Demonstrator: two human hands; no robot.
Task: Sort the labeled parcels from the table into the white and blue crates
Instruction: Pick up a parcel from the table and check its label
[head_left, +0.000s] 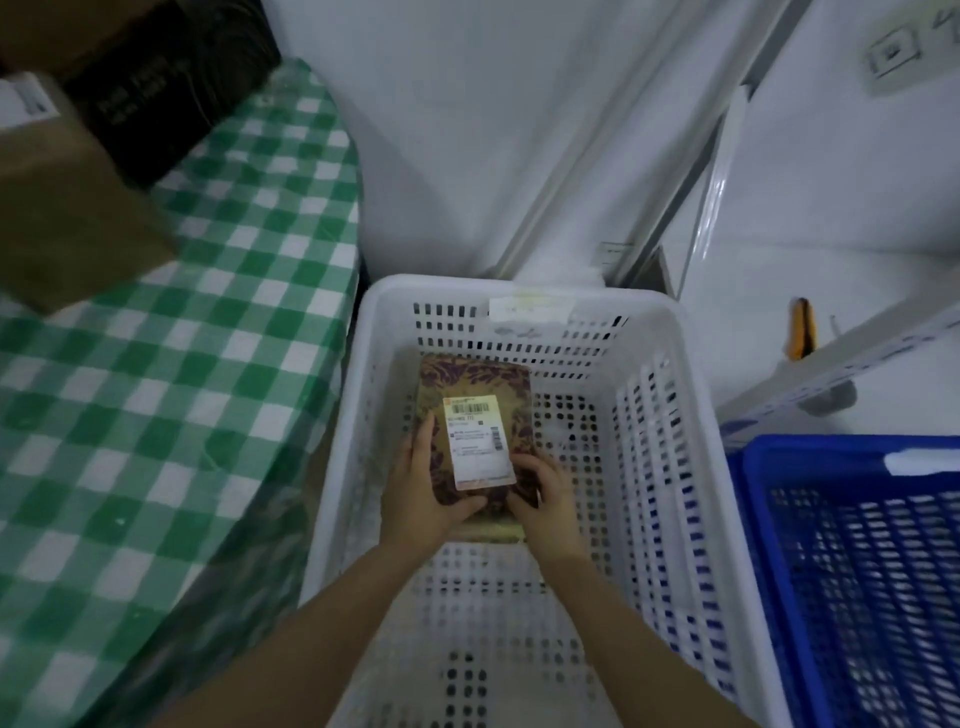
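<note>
Evidently the step in hand is a placing: both hands are down inside the white crate (519, 290) with one labeled parcel (475, 376), a flat packet in a dark floral wrap whose printed label (479, 441) faces up. The left hand (426, 501) grips the parcel's near left edge, thumb laid across the top, and the right hand (545, 499) curls its fingers (531, 466) round the near right corner, so both are closed on it. The parcel sits low in the far left part of the white crate, close to its far wall; whether it already rests on the perforated floor or hangs just above it I cannot tell, since the near end is covered by the hands and a pale strip shows beneath it. By my reading the next move calls for letting the parcel settle flat, loosening both grips and lifting the arms out over the rim, then turning to the tabletop (182, 395) left of the white crate for another. A brown cardboard box (67, 208) and a dark box (171, 88) stand there, both blurred and cut by the frame edge, their labels unreadable. The blue crate (759, 519) stands just right of the white crate, half out of view, its contents hidden. The print on the parcel's label and on the paper tag (530, 307) on the white crate's far wall is too small to read.
</note>
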